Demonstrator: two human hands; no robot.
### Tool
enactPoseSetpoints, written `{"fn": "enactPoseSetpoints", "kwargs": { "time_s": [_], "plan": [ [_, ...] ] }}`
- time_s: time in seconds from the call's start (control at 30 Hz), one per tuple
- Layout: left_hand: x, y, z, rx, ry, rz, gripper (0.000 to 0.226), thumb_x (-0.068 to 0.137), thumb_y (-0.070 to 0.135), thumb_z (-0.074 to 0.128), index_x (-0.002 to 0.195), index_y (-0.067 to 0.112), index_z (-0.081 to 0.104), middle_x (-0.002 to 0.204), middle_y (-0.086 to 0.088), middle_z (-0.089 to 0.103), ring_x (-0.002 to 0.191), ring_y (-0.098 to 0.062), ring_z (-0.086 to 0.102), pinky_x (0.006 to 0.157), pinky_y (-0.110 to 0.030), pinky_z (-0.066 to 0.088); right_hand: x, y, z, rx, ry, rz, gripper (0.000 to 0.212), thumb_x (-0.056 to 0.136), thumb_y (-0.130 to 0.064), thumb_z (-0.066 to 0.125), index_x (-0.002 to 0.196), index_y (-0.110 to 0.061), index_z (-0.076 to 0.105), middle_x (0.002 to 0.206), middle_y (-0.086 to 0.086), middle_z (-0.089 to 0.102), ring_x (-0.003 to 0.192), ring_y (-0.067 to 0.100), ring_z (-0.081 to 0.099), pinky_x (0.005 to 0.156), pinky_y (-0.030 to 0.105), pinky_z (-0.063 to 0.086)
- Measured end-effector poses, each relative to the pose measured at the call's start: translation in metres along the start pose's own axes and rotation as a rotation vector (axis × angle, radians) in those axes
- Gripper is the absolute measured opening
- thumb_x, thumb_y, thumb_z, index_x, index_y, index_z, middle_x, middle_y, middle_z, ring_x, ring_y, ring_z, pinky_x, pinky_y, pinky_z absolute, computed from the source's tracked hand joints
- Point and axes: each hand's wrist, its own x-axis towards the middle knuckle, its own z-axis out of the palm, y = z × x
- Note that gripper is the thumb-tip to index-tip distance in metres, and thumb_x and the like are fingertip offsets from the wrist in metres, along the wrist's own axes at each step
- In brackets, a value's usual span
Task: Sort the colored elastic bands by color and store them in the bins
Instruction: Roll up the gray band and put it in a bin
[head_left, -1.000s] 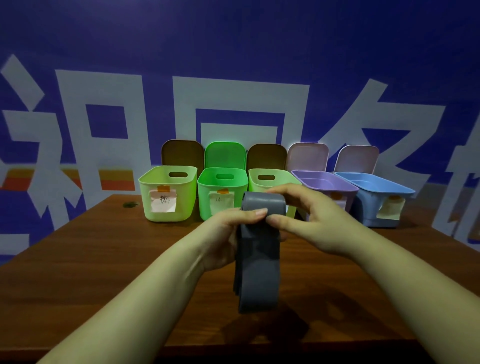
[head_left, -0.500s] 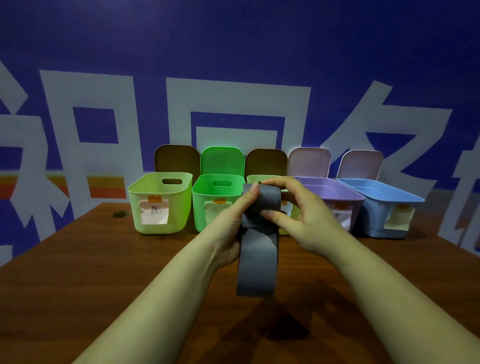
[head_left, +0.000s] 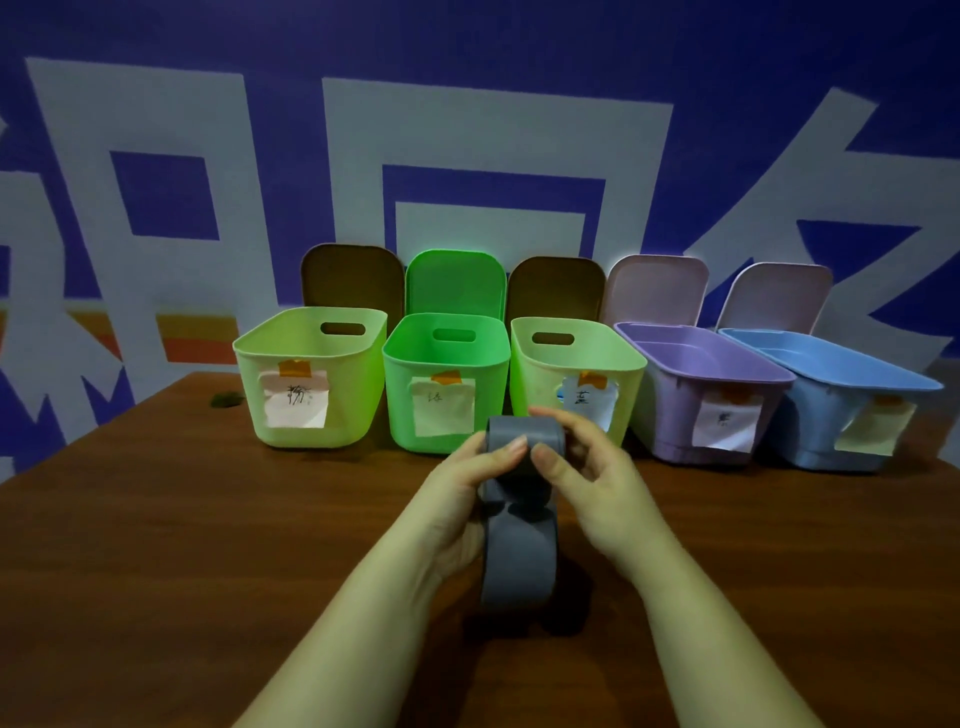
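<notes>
Hands (head_left: 467, 493) (head_left: 597, 483) still pinch grey band (head_left: 519, 561) at its top, between them, thumbs now nearly touching; loop hangs lower, nearer bench (head_left: 156, 519). Bins (head_left: 447, 374) just beyond hands, closer than before.

**Band folds up, hands draw together**

The grey band (head_left: 519, 551) hung long and flat a second ago; now its lower part is doubled into a loop. The left hand (head_left: 462, 499) and right hand (head_left: 597, 483) have closed in, thumbs nearly meeting. The bins (head_left: 311, 374) appear nearer and lower.
</notes>
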Motion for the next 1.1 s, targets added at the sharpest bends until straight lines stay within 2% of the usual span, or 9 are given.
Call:
{"fn": "enactPoseSetpoints", "kwargs": {
  "time_s": [0.1, 0.3, 0.4, 0.47, 0.6, 0.7, 0.83, 0.97, 1.1],
  "plan": [
    [0.007, -0.009, -0.01, 0.027, 0.019, -0.026, 0.035, 0.068, 0.015, 0.061, 0.102, 0.008, 0.066, 0.084, -0.015, 0.07, 0.072, -0.024, 0.068, 0.061, -0.027, 0.056, -0.001, 0.017, 0.002, -0.048, 0.012, 0.01, 0.043, 0.073, -0.055, 0.067, 0.112, -0.04, 0.06, 0.114, -0.007, 0.064, 0.108, 0.006, 0.061, 0.084, 0.018, 0.05],
    [0.013, -0.013, -0.013, 0.03, 0.038, -0.016, 0.039, 0.07, 0.014, 0.062, 0.107, 0.0, 0.064, 0.096, -0.022, 0.068, 0.081, -0.028, 0.069, 0.067, -0.03, 0.058, 0.0, 0.026, 0.002, -0.097, 0.058, -0.053, 0.039, 0.073, -0.041, 0.065, 0.109, -0.051, 0.057, 0.118, -0.005, 0.06, 0.108, 0.01, 0.059, 0.086, 0.028, 0.054],
    [0.013, -0.012, -0.013, 0.004, 0.032, -0.003, 0.021, 0.086, 0.021, 0.055, 0.092, 0.004, 0.066, 0.083, -0.017, 0.071, 0.07, -0.022, 0.071, 0.058, -0.026, 0.057, -0.002, 0.024, 0.004, -0.079, 0.063, -0.074, 0.043, 0.07, -0.036, 0.067, 0.11, -0.046, 0.056, 0.119, -0.007, 0.059, 0.109, 0.007, 0.058, 0.086, 0.023, 0.052],
    [0.015, -0.013, -0.014, 0.023, 0.045, 0.025, 0.024, 0.086, 0.025, 0.055, 0.097, 0.005, 0.065, 0.081, -0.014, 0.072, 0.07, -0.02, 0.071, 0.058, -0.025, 0.057, -0.002, 0.023, 0.005, -0.09, 0.064, -0.1, 0.043, 0.07, -0.034, 0.068, 0.11, -0.047, 0.057, 0.12, -0.009, 0.058, 0.111, 0.005, 0.057, 0.087, 0.022, 0.051],
    [0.011, -0.012, -0.016, 0.143, 0.079, 0.14, 0.04, 0.074, 0.026, 0.062, 0.112, 0.012, 0.064, 0.098, -0.012, 0.071, 0.087, -0.02, 0.07, 0.068, -0.025, 0.056, -0.004, 0.023, 0.009, -0.039, 0.076, -0.109, 0.046, 0.069, -0.05, 0.075, 0.11, -0.046, 0.054, 0.12, -0.009, 0.058, 0.115, 0.008, 0.056, 0.09, 0.023, 0.05],
    [0.008, -0.019, -0.015, 0.333, 0.029, 0.237, 0.049, 0.076, 0.031, 0.07, 0.123, 0.035, 0.054, 0.112, -0.01, 0.065, 0.102, -0.018, 0.065, 0.08, -0.024, 0.051, -0.004, 0.018, 0.01, -0.013, 0.104, -0.045, 0.052, 0.071, -0.066, 0.063, 0.116, -0.052, 0.043, 0.124, -0.02, 0.052, 0.118, -0.001, 0.051, 0.096, 0.023, 0.045],
    [0.006, -0.032, -0.005, 0.422, -0.058, 0.273, 0.046, 0.079, 0.035, 0.05, 0.124, 0.042, 0.044, 0.125, -0.005, 0.057, 0.109, -0.01, 0.059, 0.085, -0.019, 0.047, -0.003, 0.018, 0.016, -0.038, 0.118, -0.016, 0.05, 0.082, -0.062, 0.051, 0.127, -0.05, 0.032, 0.133, -0.017, 0.045, 0.125, 0.001, 0.044, 0.094, 0.018, 0.042],
    [0.004, -0.034, -0.003, 0.453, -0.073, 0.246, 0.048, 0.082, 0.05, 0.043, 0.13, 0.049, 0.035, 0.138, 0.002, 0.049, 0.124, -0.01, 0.051, 0.104, -0.032, 0.042, -0.004, 0.019, 0.019, -0.038, 0.121, -0.015, 0.076, 0.054, -0.09, 0.048, 0.123, -0.062, 0.031, 0.138, -0.021, 0.039, 0.126, -0.01, 0.037, 0.091, 0.012, 0.038],
    [0.002, -0.03, -0.003, 0.659, -0.04, 0.308, 0.058, 0.076, 0.071, 0.033, 0.131, 0.056, 0.023, 0.148, 0.013, 0.03, 0.135, 0.002, 0.031, 0.112, -0.024, 0.03, -0.002, 0.02, 0.019, -0.034, 0.075, 0.007, 0.086, 0.046, -0.093, 0.047, 0.125, -0.066, 0.026, 0.145, -0.016, 0.035, 0.13, -0.002, 0.036, 0.099, 0.019, 0.035]
  ]
}}
